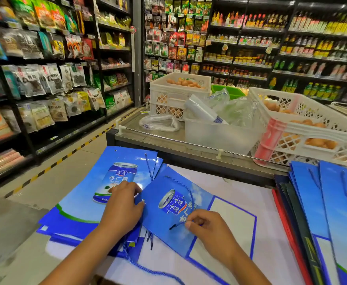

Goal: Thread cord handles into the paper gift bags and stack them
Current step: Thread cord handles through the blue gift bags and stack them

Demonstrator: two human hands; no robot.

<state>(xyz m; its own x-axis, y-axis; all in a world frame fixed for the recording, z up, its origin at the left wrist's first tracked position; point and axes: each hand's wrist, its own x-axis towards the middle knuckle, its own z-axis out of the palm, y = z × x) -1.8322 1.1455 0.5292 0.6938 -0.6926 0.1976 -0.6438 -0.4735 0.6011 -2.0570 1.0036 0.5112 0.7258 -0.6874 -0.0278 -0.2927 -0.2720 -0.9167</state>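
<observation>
Lying flat and skewed on the white counter [240,194], a blue paper bag [168,212] has a blue cord [186,187] looped across its printed face. The right hand [207,229] pinches the cord's free end near the bag's middle. The left hand [123,204] pinches the bag's left edge, resting over a stack of bags [98,188]. Another pile of bags [331,212] lies at the right, below egg crates [304,124].
</observation>
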